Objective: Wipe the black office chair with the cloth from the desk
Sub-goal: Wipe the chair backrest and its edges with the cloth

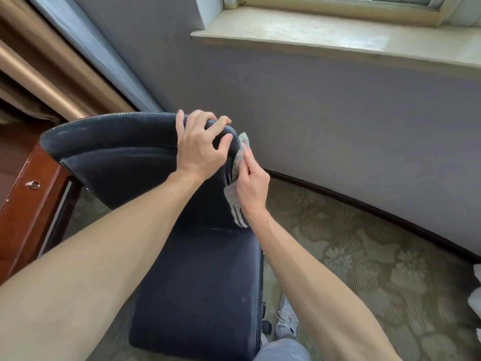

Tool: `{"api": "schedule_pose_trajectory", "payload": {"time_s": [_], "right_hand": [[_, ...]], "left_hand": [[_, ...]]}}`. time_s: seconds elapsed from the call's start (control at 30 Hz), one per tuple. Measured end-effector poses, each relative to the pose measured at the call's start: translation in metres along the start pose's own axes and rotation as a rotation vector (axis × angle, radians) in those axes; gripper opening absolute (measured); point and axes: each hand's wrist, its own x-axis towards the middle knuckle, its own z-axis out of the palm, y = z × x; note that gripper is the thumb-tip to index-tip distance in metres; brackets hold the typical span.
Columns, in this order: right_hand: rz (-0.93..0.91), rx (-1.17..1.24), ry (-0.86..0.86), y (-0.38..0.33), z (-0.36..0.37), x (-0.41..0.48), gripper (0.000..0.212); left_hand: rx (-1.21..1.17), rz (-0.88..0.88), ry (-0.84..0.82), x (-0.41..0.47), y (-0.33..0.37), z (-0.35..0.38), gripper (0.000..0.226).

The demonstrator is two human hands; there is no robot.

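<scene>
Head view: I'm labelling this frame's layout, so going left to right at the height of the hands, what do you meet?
Wooden desk → black office chair's backrest → left hand gripping the backrest's top corner → right hand holding the cloth → grey wall.

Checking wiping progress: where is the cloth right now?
Head view, centre: the cloth is held by the right hand against the side edge of the chair back, just below the left hand gripping its top corner.
</scene>
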Motion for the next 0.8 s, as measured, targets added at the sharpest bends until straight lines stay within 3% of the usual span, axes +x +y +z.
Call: {"api": "schedule_pose_trajectory", "payload": {"time_s": [0.23,0.43,0.6,0.8], "right_hand": [[-0.02,-0.071,-0.093,-0.011,0.0,0.017,0.036],[0.013,0.033,-0.13,-0.022,0.003,0.034,0.034],[-0.137,0.005,-0.276,-0.008,-0.008,0.049,0.037],[-0.12,-0.071,-0.407,0.018,-0.011,0.045,0.039]], "left_hand": [[-0.024,-0.056,0.035,0.001,-0.007,0.001,0.03],[-0.053,-0.14,0.053,0.009,0.001,-0.002,0.022],[-0.019,-0.163,0.111,0.014,0.003,0.005,0.017],[-0.03,-0.246,0.128,0.012,-0.001,0.0,0.022]]}}
